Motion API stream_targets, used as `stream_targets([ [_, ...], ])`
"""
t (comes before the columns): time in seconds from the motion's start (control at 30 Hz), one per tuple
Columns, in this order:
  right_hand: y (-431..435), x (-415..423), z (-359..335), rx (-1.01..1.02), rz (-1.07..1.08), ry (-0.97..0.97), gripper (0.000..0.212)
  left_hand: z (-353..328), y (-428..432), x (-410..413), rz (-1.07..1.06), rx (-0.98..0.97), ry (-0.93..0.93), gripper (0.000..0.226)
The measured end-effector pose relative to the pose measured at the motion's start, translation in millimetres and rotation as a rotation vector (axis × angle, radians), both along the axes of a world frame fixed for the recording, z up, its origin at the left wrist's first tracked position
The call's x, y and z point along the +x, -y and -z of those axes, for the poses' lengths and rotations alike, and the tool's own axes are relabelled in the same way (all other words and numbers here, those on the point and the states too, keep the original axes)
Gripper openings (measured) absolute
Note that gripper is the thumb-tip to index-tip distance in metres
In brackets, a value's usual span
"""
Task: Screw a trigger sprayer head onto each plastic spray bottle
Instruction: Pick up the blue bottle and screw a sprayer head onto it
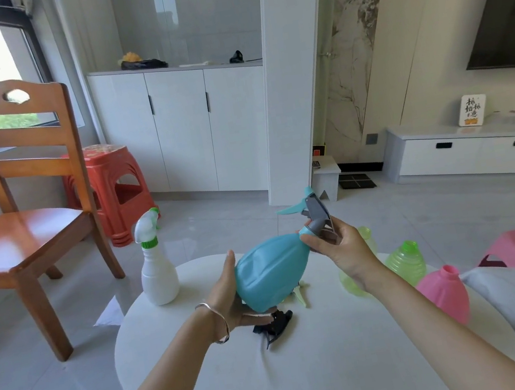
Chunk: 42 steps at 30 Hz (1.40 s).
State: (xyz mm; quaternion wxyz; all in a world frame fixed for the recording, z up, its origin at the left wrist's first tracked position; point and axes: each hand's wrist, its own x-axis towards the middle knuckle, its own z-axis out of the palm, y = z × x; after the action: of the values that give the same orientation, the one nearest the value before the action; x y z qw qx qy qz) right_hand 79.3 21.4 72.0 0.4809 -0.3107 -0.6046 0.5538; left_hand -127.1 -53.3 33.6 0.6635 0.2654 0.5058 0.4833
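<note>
Over our white counter (344,366), our left hand (231,296) cradles the tilted blue bottle (272,273) while our right hand (338,242) pinches its grey sprayer head (318,215). Tilted so, the threads may cross, and the black sprayer (275,325) just below our left hand could get knocked.

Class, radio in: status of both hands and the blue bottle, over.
Left hand cradling blue bottle, tilted above table. Right hand on grey sprayer head at neck. Black sprayer head loose underneath; nothing blocking.
</note>
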Motion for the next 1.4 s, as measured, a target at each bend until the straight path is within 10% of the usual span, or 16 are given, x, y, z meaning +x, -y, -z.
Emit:
stream_targets([
  [0.17,-1,-2,4,-0.138,0.004,-0.175,0.019,-1,1,-8,-0.031,0.206,0.1,0.054],
  [0.4,4,-11,-9,-0.002,-0.119,-0.035,0.026,0,8,-16,0.149,-0.028,0.161,0.079],
  [0.6,-2,-14,-13,-0.19,0.082,-0.182,0.01,-9,7,-19,0.115,0.336,0.062,0.087],
  [0.73,3,-18,-12,-0.192,0.088,-0.175,0.011,-23,7,-14,0.177,0.107,0.014,0.064],
  [0.93,3,-14,-11,-0.247,0.087,-0.238,0.008,-22,8,-14,0.1,0.373,-0.066,0.066],
  [1.4,9,-20,-12,-0.155,-0.003,-0.14,0.016,-16,13,-9,-0.001,0.229,-0.005,0.066],
])
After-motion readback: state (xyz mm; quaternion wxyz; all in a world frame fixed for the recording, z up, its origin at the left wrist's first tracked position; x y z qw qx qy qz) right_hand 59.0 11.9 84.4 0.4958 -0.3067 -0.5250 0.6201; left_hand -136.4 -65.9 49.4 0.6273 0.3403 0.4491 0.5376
